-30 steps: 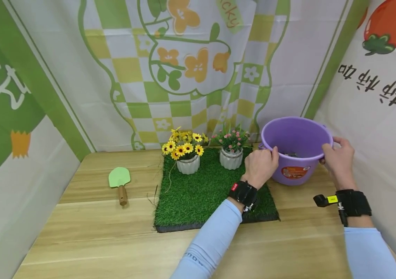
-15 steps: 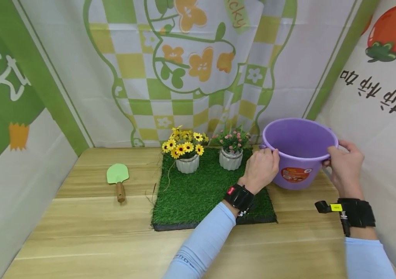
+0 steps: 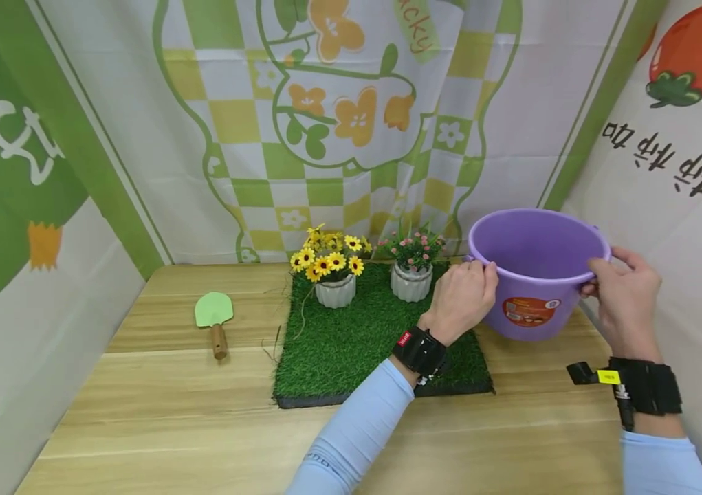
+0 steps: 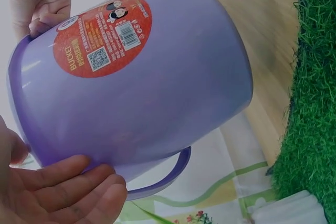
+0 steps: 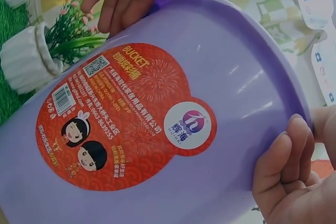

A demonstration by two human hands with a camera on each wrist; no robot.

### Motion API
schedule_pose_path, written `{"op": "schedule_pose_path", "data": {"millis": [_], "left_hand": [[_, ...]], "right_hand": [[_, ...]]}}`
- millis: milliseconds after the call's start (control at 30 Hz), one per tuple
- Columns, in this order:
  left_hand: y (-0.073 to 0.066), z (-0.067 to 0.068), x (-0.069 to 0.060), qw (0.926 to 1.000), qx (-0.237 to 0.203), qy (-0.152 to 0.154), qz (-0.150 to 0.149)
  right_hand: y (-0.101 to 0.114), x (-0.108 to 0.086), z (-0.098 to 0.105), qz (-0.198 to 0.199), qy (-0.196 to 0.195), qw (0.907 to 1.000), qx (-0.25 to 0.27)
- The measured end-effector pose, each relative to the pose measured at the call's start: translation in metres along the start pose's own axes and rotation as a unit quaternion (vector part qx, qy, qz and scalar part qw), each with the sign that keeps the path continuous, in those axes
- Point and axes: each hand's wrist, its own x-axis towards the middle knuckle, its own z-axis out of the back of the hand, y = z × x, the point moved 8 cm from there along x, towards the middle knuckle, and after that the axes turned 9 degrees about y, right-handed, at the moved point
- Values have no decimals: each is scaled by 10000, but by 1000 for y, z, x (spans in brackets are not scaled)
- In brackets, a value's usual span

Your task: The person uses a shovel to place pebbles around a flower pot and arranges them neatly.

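Note:
A purple bucket [image 3: 527, 302] with a red round label [image 5: 126, 114] stands upright at the right of the table, its mouth facing up. My left hand [image 3: 461, 299] pinches the left side of its rim, the thumb over the edge and the fingers [image 4: 73, 190] outside. On the opposite side, my right hand [image 3: 628, 299] grips the rim with its fingers [image 5: 286, 158] curled below the edge. The bucket's handle [image 4: 173, 174] hangs on the outer side in the left wrist view. From the head view the bucket's floor is hidden, and I cannot tell whether its base touches the table.
A green artificial turf mat [image 3: 369, 357] lies left of the bucket. On it stand a white pot of yellow flowers [image 3: 335, 292] and a white pot of pink flowers [image 3: 411, 283]. A green hand trowel [image 3: 214, 313] lies farther left on the wooden table [image 3: 159, 426]. Printed cloth walls surround three sides.
The bucket has shifted slightly right and nearer, with both hands staying on its rim. Small dark bits visible inside it a second ago are out of sight.

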Motion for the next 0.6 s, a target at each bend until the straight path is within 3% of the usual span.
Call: {"op": "schedule_pose_path", "data": {"millis": [200, 433, 600], "left_hand": [[4, 9, -10, 9996, -188, 183, -56], [7, 33, -22, 9998, -72, 11, -191], [10, 44, -30, 9997, -88, 104, -193]], "right_hand": [[1, -10, -9, -49, 170, 9998, 78], [3, -24, -21, 124, 492, 9978, 429], [5, -32, -30, 145, 609, 9966, 532]]}}
